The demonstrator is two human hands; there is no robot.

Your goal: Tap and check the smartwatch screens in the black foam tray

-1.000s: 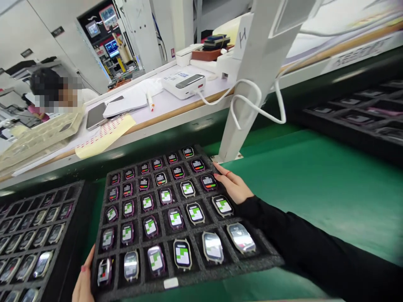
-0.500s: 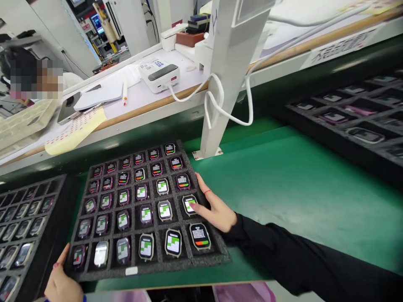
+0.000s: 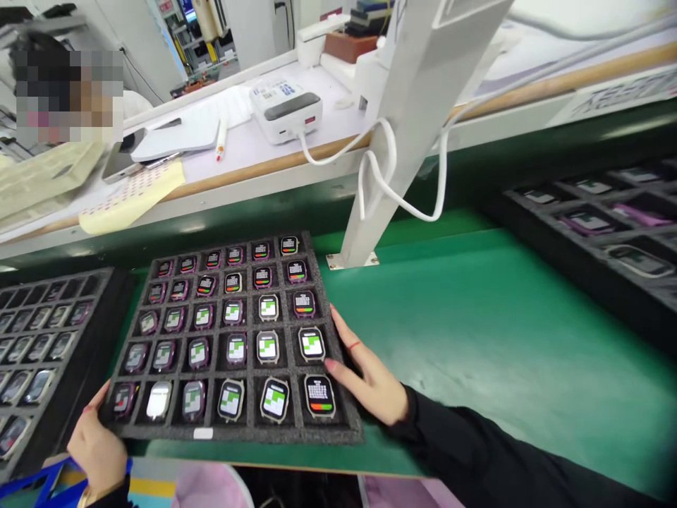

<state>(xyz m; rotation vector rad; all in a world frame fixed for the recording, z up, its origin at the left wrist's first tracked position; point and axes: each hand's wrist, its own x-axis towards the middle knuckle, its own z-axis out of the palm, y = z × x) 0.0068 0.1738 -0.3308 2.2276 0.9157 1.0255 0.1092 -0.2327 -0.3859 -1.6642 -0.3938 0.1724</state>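
Note:
A dark foam tray [image 3: 338, 432] lies on the green belt [image 3: 476, 317], its pockets filled with several small watches whose screens are lit. My left hand [image 3: 98, 446] grips the tray's near left corner, fingers curled over the edge. My right hand [image 3: 367, 374] lies along the tray's right edge, fingers stretched out flat, a fingertip beside the watch [image 3: 319, 395] in the near right pocket. A red thread circles one finger of that hand.
A second foam tray of watches [image 3: 37, 346] sits to the left, a third [image 3: 597, 226] at the right. A white post [image 3: 417, 120] with a looped white cable [image 3: 381, 176] stands behind. A raised shelf holds a white device [image 3: 285, 109], papers, a phone; another person sits far left.
The tray has slid toward me and a little left. My right hand drew back from the watch faces to the tray's right edge; my left hand stayed on the left corner.

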